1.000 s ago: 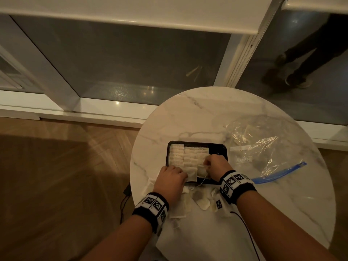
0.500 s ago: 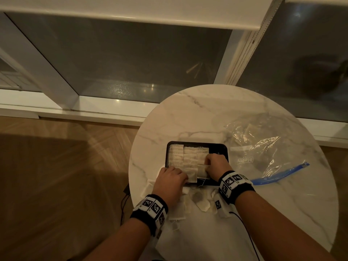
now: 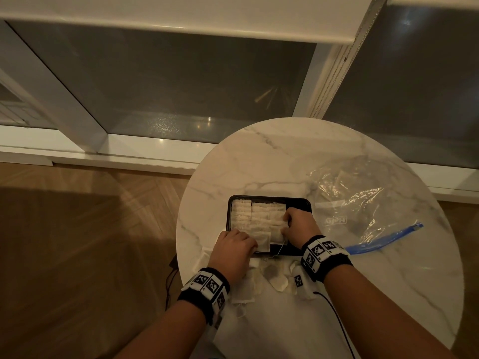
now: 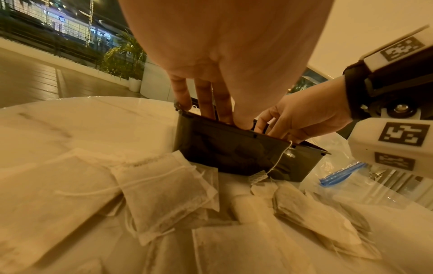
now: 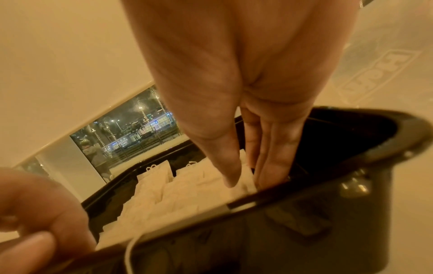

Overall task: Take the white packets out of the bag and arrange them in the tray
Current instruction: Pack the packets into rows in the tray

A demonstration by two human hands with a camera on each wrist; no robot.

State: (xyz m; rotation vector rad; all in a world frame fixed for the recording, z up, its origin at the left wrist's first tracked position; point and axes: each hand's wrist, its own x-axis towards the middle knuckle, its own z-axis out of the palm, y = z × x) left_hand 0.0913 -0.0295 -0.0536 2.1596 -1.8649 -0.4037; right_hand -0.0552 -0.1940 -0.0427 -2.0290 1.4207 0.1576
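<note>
Head view: black tray (image 3: 308, 203) near the middle of the round marble table (image 3: 272, 156), its left and centre filled with white packets (image 3: 259, 218) stood on edge in rows — packed upright, probably to fit more in. Right end of the tray bare and dark. Right hand (image 3: 298, 224) reaching into the tray at the right edge of the rows, fingers curled down on the last packets, likely squaring them up or pressing one into line. Left hand (image 3: 233, 248) on the tray's near-left corner, fingers over the rim among the packets, seemingly steadying the tray. Clear zip bag (image 3: 363, 203) with a blue seal lying flat to the right, well apart from the hands; contents too faint to tell. Loose packets (image 3: 274, 278) scattered on the table just near of the tray, between the wrists — apparently tipped out first for easy reach.

Left wrist view: left hand's fingers (image 4: 203, 100) dipping straight down inside the tray's near wall, touching packets, not clearly closed round any. A string and tag (image 4: 257, 178) draped over the rim. Pile of loose packets in the foreground.

Right wrist view: thumb and fingers (image 5: 269, 153) pinching the end packet (image 5: 246, 181) narrowly, against the tray's near wall.
</note>
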